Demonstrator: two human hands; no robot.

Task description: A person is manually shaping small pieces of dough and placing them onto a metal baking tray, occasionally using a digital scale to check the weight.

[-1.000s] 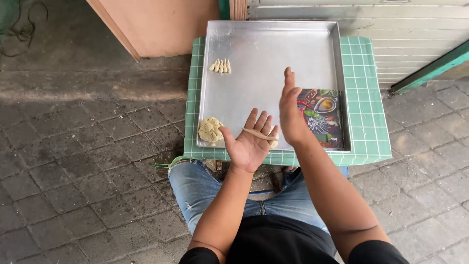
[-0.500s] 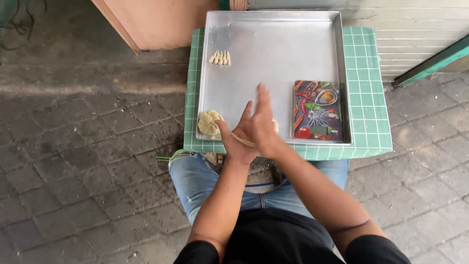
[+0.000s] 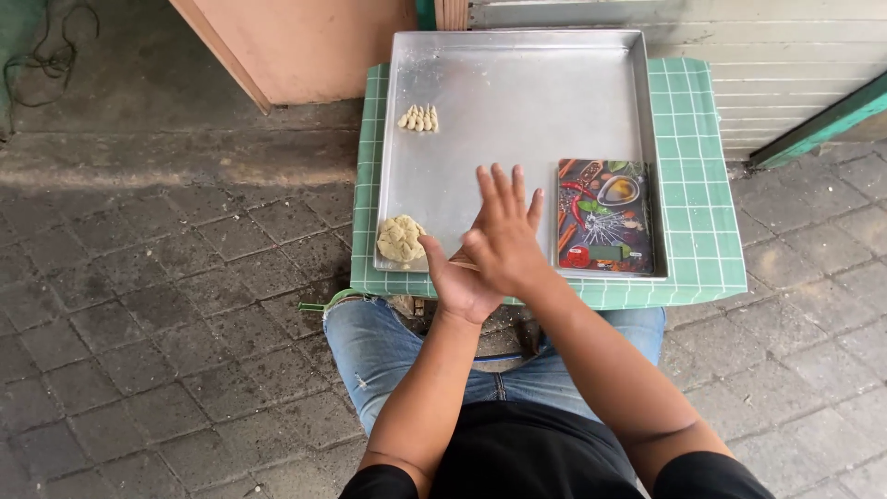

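Cobbled grey paving [image 3: 166, 305], far left of the hands; dark cable [image 3: 55, 60] lies at the top-left corner, well apart from them.

Lump of pale yellow dough, rounded w/ rough surface [image 3: 401, 238], sits in the near-left corner of the tray, just left of the left thumb, not touching it.

Row of small shaped pale dough pieces [image 3: 419, 118], packed side by side, up-tray and left of the hands, well apart from them.

Large rectangular silver metal baking tray [image 3: 517, 83] rests on a low table w/ green-and-white check cloth [image 3: 702, 166]; tray lies under and beyond both hands.

Left hand [image 3: 459, 282]: palm up, thumb out to the left, at the near edge of the tray. Right hand [image 3: 505, 231]: palm down, fingers spread, laid over the left palm. Hands pressed together. A thin sliver of pale dough roll [image 3: 465, 265] shows between the palms at the left side; rest of it hidden, so length and shape cannot be told.

Flat rectangular kitchen scale w/ colourful food-print top [image 3: 603, 218] lies in the near-right corner of the tray, just right of the right hand, not touching.

Person seated, blue jeans [image 3: 370, 356] and black top [image 3: 527, 462] below the hands. White slatted wall [image 3: 785, 55] to the far right.
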